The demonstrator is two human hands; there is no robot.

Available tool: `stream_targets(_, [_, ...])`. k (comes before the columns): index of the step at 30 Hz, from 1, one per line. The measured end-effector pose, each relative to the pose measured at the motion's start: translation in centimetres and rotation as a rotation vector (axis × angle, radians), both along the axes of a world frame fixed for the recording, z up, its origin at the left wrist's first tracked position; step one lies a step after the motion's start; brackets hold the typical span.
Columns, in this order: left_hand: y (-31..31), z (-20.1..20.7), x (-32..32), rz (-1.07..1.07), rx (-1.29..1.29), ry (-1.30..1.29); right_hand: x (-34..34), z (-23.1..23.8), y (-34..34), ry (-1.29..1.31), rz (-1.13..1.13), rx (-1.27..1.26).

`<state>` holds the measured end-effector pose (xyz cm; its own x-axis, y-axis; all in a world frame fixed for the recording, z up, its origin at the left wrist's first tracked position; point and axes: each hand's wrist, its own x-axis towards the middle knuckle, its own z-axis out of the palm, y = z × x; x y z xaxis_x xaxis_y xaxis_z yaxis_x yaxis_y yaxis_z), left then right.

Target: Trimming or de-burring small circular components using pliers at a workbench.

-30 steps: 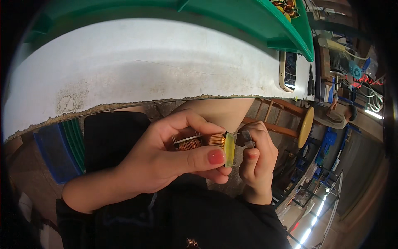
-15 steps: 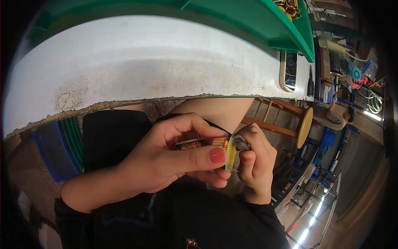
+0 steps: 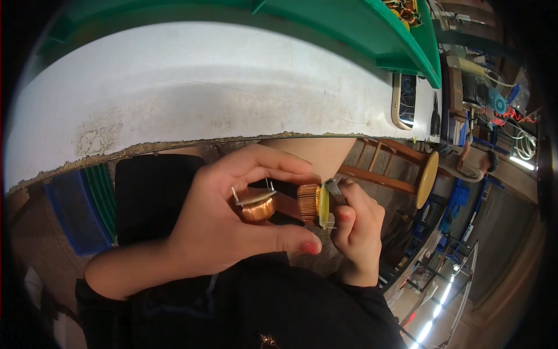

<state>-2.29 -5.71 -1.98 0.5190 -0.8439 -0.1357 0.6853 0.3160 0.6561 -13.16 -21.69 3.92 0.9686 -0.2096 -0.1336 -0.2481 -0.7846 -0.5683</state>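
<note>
Hands have parted: left (image 3: 232, 232) cradles one copper coil (image 3: 257, 205), right (image 3: 357, 232) pinches another (image 3: 311, 203).

White table edge (image 3: 232, 139) close above hands; wooden stool (image 3: 427, 177) right; open room below

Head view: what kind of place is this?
Likely an electronics assembly workshop: both hands hold copper wire coils, a worn white workbench carries a green parts bin, and shelving and a wooden stool stand behind.

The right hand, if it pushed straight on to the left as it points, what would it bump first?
Probably the left hand and its copper coil; depth is unclear. The right hand holds another coil.
</note>
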Motion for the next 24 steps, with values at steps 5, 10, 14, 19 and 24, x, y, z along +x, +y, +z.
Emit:
stream_targets(5, [-0.2, 0.2, -0.1, 0.14, 0.019, -0.298, 0.0, 0.0, -0.2, 0.028, 0.001, 0.012])
stream_targets(10, [0.2, 0.6, -0.1, 0.186, 0.061, -0.424, -0.1, -0.5, -0.2, -0.041, 0.043, -0.063])
stream_targets(14, [-0.2, 0.5, -0.8, 0.255, 0.057, -0.438, -0.5, -1.3, 0.6, -0.123, 0.028, -0.225])
stream_targets(19, [-0.6, 0.3, -1.1, 0.283, 0.036, -0.385, -0.8, -2.3, 1.2, -0.222, -0.027, -0.283])
stream_targets(24, [-0.4, 0.1, -0.7, 0.243, 0.005, -0.294, -1.1, -2.6, 1.6, -0.278, -0.149, -0.044])
